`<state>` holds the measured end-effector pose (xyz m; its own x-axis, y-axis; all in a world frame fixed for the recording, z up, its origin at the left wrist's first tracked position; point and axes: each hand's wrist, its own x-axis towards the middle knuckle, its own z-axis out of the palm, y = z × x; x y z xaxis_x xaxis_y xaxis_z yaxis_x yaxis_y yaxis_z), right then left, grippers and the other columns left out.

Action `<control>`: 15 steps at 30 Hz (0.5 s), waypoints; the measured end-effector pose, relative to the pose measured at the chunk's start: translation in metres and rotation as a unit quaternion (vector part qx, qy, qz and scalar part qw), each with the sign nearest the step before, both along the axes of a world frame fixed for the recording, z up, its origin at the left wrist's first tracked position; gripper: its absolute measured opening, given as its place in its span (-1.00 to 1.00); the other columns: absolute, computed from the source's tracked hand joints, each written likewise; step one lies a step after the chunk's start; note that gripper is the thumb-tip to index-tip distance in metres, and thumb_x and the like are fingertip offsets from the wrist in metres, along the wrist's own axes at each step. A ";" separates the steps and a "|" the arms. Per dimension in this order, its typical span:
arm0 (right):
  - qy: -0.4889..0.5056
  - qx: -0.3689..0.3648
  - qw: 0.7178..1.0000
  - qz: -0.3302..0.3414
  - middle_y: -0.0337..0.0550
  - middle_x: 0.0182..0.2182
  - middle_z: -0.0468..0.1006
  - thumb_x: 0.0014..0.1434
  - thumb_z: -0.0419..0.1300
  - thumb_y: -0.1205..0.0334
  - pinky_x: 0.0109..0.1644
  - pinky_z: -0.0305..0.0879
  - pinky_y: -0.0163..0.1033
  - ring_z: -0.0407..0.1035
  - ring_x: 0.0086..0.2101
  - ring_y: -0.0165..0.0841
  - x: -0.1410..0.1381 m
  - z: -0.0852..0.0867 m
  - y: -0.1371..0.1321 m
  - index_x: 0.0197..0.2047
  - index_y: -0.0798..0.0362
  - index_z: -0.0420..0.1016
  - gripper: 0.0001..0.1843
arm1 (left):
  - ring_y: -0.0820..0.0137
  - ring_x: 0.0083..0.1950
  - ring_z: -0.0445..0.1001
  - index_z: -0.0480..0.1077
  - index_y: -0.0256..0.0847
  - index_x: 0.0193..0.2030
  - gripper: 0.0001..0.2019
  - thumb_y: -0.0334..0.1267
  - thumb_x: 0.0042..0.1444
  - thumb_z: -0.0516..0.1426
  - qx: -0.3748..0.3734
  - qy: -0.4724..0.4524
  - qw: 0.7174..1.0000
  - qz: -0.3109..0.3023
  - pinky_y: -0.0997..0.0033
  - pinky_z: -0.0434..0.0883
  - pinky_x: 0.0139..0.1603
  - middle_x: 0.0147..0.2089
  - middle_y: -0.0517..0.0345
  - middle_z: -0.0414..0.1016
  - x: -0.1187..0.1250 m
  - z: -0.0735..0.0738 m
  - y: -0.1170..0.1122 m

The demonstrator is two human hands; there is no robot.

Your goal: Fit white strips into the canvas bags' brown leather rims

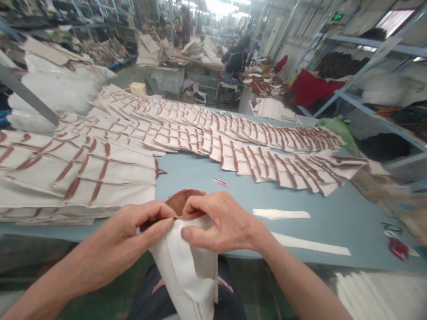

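Note:
Both hands meet over the table's near edge on a cream fabric piece (190, 262) with a brown section (183, 201) at its top. My left hand (143, 231) pinches the seam between thumb and fingers. Close beside it, my right hand (216, 222) grips the same edge, its thumb on the cream side. The lower part of the piece hangs down toward my lap, with a white strip along it. Beyond the hands lies a small pink-handled tool (220, 182), maybe a seam ripper. My curled fingers hide part of the seam.
Rows of overlapping cream pieces with brown strips (233, 155) cover the blue-grey table (187, 171). A thicker stack (123, 178) lies left. Pale strips (282, 214) and a red object (398, 249) lie right. A seated person (235, 60) is farther back; shelving (360, 102) stands right.

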<state>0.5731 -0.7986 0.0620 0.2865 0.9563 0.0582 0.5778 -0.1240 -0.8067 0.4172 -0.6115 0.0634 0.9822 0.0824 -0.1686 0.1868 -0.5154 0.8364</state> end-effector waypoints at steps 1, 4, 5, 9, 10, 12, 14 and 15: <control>0.000 -0.006 1.000 0.003 -0.35 -0.42 0.51 0.16 0.40 0.22 -0.24 0.11 -0.27 0.30 -0.41 -0.40 -0.001 0.002 0.002 -0.33 0.00 0.47 -0.82 | 0.41 -0.38 0.42 0.57 -0.12 -0.28 -0.57 0.10 0.48 0.08 0.011 -0.009 1.000 0.005 0.55 0.32 -0.40 -0.39 0.27 0.50 -0.001 0.000 0.001; 0.013 -0.006 1.000 0.005 -0.41 -0.49 0.41 0.18 0.35 0.30 -0.27 0.06 -0.29 0.24 -0.46 -0.45 -0.005 0.006 0.008 -0.39 0.01 0.44 -0.83 | 0.40 -0.38 0.44 0.56 -0.11 -0.31 -0.62 0.01 0.47 0.11 0.046 -0.036 0.998 0.011 0.54 0.32 -0.40 -0.40 0.28 0.51 -0.003 -0.002 -0.001; 0.020 -0.003 1.000 0.005 -0.42 -0.51 0.37 0.17 0.33 0.33 -0.29 0.05 -0.29 0.21 -0.47 -0.46 -0.006 0.006 0.010 -0.41 0.02 0.41 -0.81 | 0.41 -0.39 0.45 0.55 -0.10 -0.31 -0.65 -0.03 0.46 0.12 0.063 -0.053 0.997 0.014 0.54 0.32 -0.40 -0.41 0.28 0.52 -0.004 -0.003 -0.003; 0.074 0.000 0.997 0.000 -0.44 -0.54 0.30 0.14 0.26 0.39 -0.33 0.04 -0.33 0.18 -0.48 -0.48 -0.009 0.001 0.015 -0.47 0.02 0.35 -0.79 | 0.44 -0.43 0.50 0.56 -0.08 -0.24 -0.81 -0.19 0.41 0.17 0.138 -0.153 0.978 0.032 0.53 0.33 -0.41 -0.39 0.31 0.58 -0.009 -0.006 -0.008; 0.089 0.004 0.996 -0.005 -0.44 -0.53 0.32 0.13 0.25 0.39 -0.34 0.05 -0.34 0.19 -0.47 -0.48 -0.010 0.000 0.015 -0.46 0.02 0.36 -0.81 | 0.44 -0.43 0.51 0.56 -0.08 -0.22 -0.83 -0.23 0.41 0.17 0.154 -0.178 0.971 0.029 0.53 0.35 -0.38 -0.38 0.31 0.60 -0.010 -0.008 -0.009; 0.119 0.013 0.993 -0.017 -0.42 -0.52 0.35 0.12 0.23 0.38 -0.34 0.06 -0.35 0.21 -0.46 -0.48 -0.012 -0.004 0.015 -0.46 0.02 0.37 -0.84 | 0.43 -0.40 0.55 0.56 -0.07 -0.18 -0.82 -0.31 0.42 0.13 0.179 -0.222 0.958 0.008 0.52 0.41 -0.30 -0.34 0.28 0.62 -0.014 -0.013 -0.009; 0.160 0.021 0.986 -0.026 -0.41 -0.52 0.37 0.11 0.22 0.36 -0.35 0.08 -0.35 0.21 -0.46 -0.48 -0.014 -0.008 0.014 -0.46 0.03 0.40 -0.87 | 0.38 -0.28 0.62 0.59 -0.04 -0.06 -0.79 -0.36 0.44 0.11 0.184 -0.243 0.952 -0.025 0.51 0.49 -0.18 -0.24 0.22 0.67 -0.018 -0.019 -0.008; 0.183 0.026 0.982 -0.031 -0.40 -0.52 0.36 0.11 0.22 0.34 -0.35 0.09 -0.36 0.20 -0.46 -0.48 -0.016 -0.010 0.013 -0.46 0.03 0.40 -0.87 | 0.35 -0.20 0.66 0.60 -0.01 0.01 -0.76 -0.37 0.44 0.12 0.175 -0.243 0.954 -0.029 0.49 0.52 -0.10 -0.16 0.19 0.71 -0.020 -0.022 -0.007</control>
<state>0.5574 -0.7853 0.0519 0.3554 0.9346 -0.0124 0.2395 -0.1039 -0.9653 0.3972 -0.6190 0.0415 0.9422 -0.0074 0.3348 -0.2162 -0.7768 0.5914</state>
